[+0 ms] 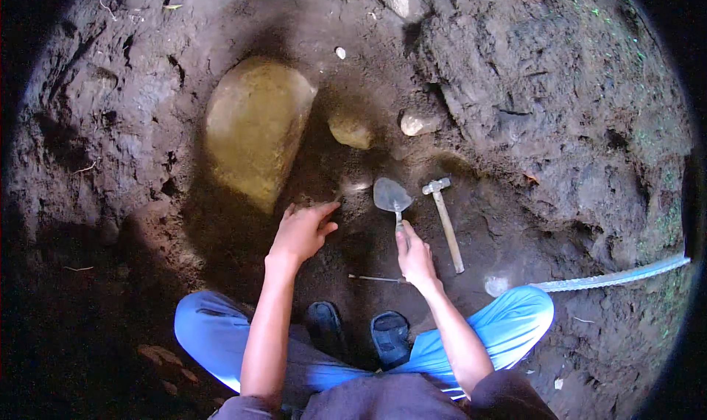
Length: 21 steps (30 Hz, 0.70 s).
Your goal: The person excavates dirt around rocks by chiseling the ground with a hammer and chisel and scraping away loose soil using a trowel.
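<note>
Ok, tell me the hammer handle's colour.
Pale tan; the handle shows best in the head view.

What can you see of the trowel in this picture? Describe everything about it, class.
The trowel has a broad, round-edged, dull grey blade that looks like metal, joined by a narrow neck to a handle. The right hand grips that handle and hides most of it, so its material cannot be told. The blade points away from the person, over dark soil; whether it touches is unclear. A hammer lies to its right, apart from it.
</note>
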Motion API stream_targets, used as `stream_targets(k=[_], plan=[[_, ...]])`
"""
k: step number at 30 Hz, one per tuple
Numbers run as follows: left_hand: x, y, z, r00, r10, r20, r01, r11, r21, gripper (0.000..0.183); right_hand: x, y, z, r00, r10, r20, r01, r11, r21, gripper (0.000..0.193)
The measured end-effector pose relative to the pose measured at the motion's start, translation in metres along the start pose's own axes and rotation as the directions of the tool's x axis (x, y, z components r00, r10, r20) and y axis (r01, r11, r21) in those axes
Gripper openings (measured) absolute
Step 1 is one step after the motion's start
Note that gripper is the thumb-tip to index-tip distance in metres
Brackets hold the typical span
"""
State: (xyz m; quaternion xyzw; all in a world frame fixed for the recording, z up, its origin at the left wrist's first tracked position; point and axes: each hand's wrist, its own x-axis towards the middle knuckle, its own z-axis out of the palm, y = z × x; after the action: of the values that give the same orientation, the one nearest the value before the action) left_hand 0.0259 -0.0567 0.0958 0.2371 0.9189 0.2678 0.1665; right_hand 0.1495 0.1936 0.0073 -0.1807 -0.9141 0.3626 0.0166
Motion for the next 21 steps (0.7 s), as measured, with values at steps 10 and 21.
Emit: stream_targets(k=[10, 21], plan=[[-0.029, -0.017, -0.016, 0.997, -0.071, -0.034, 0.068, 0.995, -0.073, 0.041, 0.032, -0.037, 0.021, 0.961, 0.121, 0.247, -0.251, 0.756, 0.605, 0.05], [-0.034, -0.029, -0.023, 0.993, -0.059, -0.102, 0.057, 0.998, -0.025, 0.042, 0.058, -0.072, 0.031, 0.999, 0.002, 0.041, 0.002, 0.996, -0.09, 0.039]])
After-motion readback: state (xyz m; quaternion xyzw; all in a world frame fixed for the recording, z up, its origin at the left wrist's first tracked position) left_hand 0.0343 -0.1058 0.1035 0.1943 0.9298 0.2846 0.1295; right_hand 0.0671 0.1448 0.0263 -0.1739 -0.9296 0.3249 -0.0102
